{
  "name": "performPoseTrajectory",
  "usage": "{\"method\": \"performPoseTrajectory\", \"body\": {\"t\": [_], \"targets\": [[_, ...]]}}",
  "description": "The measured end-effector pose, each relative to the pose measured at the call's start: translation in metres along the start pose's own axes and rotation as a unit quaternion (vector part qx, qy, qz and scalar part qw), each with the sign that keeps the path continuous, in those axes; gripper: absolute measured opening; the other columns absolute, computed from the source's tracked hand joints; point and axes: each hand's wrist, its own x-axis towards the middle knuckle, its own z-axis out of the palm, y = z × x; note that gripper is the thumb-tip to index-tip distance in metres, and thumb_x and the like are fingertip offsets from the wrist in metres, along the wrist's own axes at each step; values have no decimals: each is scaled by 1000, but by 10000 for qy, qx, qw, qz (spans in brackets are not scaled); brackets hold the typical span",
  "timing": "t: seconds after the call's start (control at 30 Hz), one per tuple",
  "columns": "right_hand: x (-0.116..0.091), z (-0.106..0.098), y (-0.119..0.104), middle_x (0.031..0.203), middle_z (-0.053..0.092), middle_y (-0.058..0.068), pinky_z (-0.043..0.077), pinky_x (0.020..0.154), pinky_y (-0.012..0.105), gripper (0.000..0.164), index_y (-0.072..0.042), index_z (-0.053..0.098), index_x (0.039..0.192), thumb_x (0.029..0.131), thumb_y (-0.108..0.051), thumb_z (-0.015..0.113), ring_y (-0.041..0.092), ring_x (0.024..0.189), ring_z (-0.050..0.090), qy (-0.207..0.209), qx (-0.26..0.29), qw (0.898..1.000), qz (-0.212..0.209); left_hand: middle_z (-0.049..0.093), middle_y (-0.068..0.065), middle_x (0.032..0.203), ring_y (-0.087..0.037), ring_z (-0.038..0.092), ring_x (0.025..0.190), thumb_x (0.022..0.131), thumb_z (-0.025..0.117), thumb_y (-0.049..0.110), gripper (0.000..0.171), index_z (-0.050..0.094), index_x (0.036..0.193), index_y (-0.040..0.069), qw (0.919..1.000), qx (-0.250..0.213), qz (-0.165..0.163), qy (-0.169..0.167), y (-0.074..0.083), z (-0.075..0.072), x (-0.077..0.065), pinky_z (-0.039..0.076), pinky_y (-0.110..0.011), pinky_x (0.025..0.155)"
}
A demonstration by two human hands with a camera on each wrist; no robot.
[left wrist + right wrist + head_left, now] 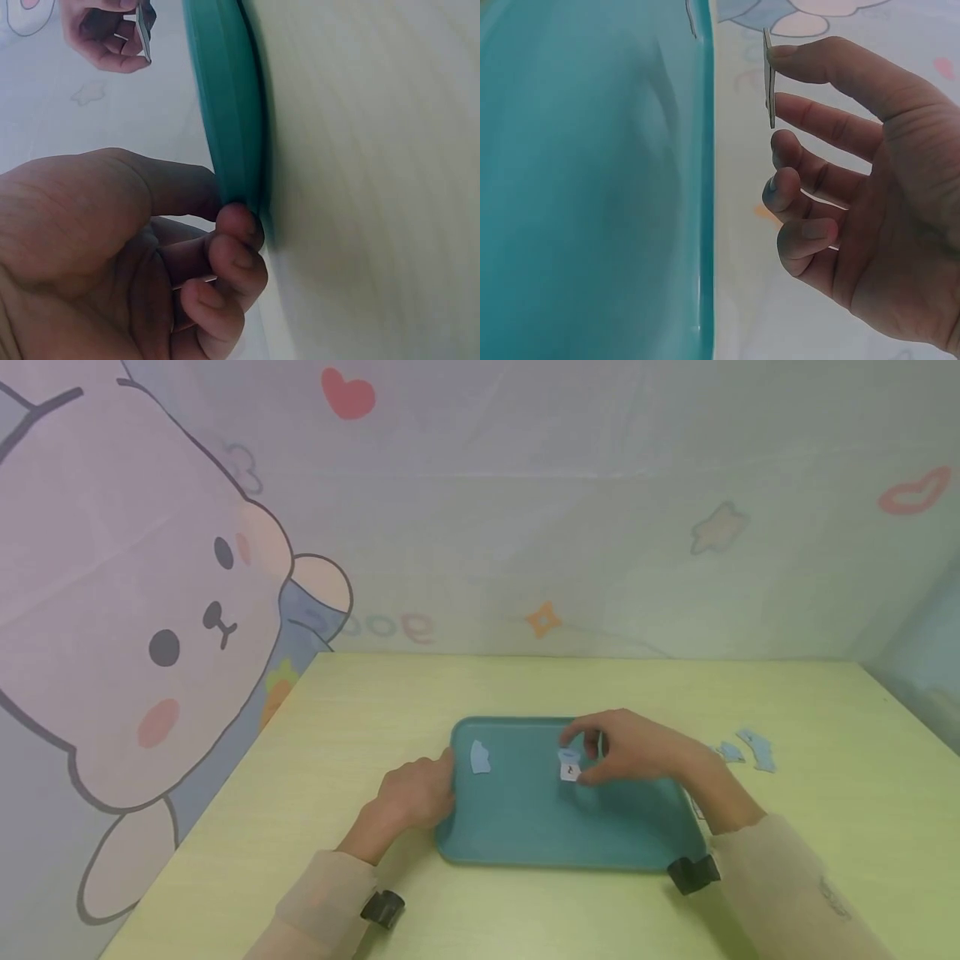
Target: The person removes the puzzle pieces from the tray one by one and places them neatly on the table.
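A teal tray (517,835) lies on the table. My left hand (416,793) grips its left rim; the left wrist view shows thumb and fingertips pinching the tray edge (232,112). Above the tray my right hand (630,747) pinches a thin, flat puzzle piece (570,766), light blue and white with a small dark mark. Edge-on in the right wrist view, the puzzle piece (769,82) stands between the thumb and index finger, the other fingers curled loosely below. A pale blue puzzle piece (480,757) lies inside the tray near its left end.
To the right of the tray, light blue puzzle pieces (759,750) lie on the yellowish table (840,760), some partly hidden behind my right forearm. A printed cloth (600,543) hangs behind the table. Black straps (384,908) sit at both wrists.
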Motion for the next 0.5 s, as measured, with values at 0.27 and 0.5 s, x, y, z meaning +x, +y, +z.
{"method": "performPoseTrajectory", "body": {"t": [0.27,0.5], "targets": [[-9,-1,3,94,61,1,47,68,32,40,-18,71,125,87,-23,82,17,76,54,-3,24,10000,24,62,-11,90,-23,57,75,103,56,11,60,39,158,-5,10000,9,23,-18,0,1,0,44,-37,61],[-18,-1,6,94,60,1,46,67,31,41,-18,70,125,87,-25,84,20,78,54,28,58,10000,24,62,-11,90,-23,57,75,102,55,10,60,39,158,-5,10000,17,30,-7,1,0,1,44,-37,61]]}}
